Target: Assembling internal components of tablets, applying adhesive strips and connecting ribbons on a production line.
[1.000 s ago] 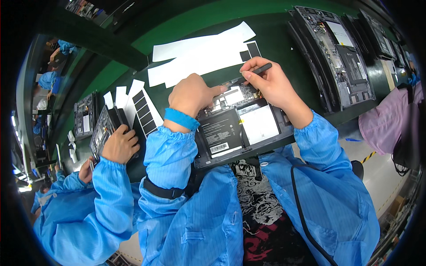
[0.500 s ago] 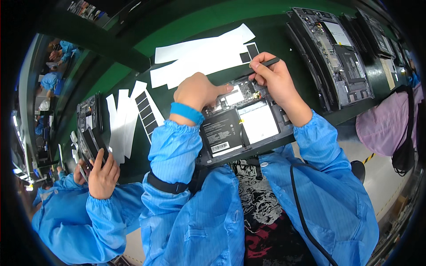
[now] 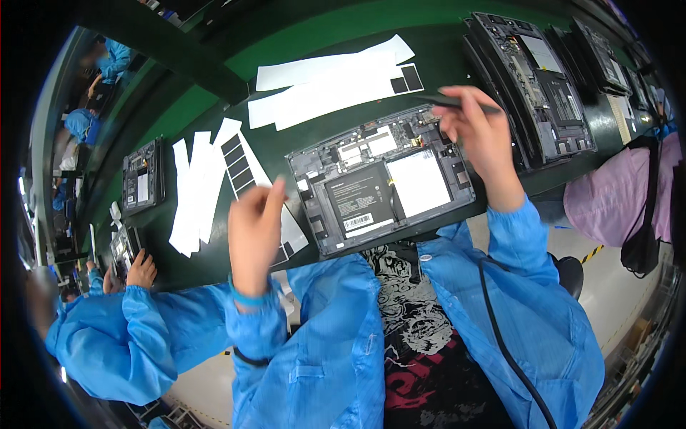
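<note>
An opened tablet-like device [image 3: 429,214] lies flat on the table in front of me, its inside facing up. A black battery [image 3: 354,204] with a white label and a white rectangular panel [image 3: 421,184] sit side by side in it, below a strip of circuit board. My right hand [image 3: 482,132] is over the device's far right corner and grips a slim black tool [image 3: 449,103] that looks like tweezers. My left hand [image 3: 254,232] is off the device's left side, above a sheet of black stickers [image 3: 238,168]. Its fingers are curled, the thumb sticks up, and nothing shows in it.
White paper strips [image 3: 307,100] lie beyond the device, with more strips [image 3: 193,186] to the left. Stacked opened devices [image 3: 536,93] stand at the right. A co-worker in a blue sleeve [image 3: 143,336] handles another device at the left. Pink cloth [image 3: 600,193] hangs at the right edge.
My left hand has left the circuit board and moved left and toward me, clear of the device. My right hand has shifted right with the black tool. The co-worker's hands have moved left.
</note>
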Available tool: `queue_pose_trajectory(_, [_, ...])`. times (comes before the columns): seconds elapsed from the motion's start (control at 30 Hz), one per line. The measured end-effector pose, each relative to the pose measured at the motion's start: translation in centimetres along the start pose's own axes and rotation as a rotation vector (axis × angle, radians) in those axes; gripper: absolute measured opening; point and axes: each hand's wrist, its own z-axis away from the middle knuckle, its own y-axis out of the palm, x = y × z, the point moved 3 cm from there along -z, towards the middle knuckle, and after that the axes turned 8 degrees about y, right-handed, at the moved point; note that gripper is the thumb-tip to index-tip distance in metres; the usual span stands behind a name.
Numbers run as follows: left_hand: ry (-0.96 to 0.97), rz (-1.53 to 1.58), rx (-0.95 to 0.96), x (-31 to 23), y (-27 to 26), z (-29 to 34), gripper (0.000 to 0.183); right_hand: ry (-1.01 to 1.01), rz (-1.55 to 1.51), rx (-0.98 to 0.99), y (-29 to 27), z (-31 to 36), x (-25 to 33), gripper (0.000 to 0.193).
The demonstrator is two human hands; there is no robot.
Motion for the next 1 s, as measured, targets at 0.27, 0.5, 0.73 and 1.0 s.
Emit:
queue_pose_trajectory(0.27, [0.006,0.564,0.139,2.5,5.3,6.8,0.071,0.044,0.180,-0.194,-1.1,5.6,-1.9,0.032])
queue_pose_trajectory(0.5, [0.070,0.563,0.088,2.7,6.6,6.7,0.071,0.049,0.365,-0.186,-0.6,6.0,-3.3,0.033])
queue_pose_trajectory(0.73, [0.028,0.636,0.107,2.0,6.1,6.6,0.071,0.069,0.403,-0.194,-0.8,6.1,-3.8,0.033])
queue_pose_trajectory(1.0, [-0.013,0.772,0.107,2.1,6.1,6.4,0.070,0.033,0.466,-0.224,-0.7,6.2,-3.7,0.032])
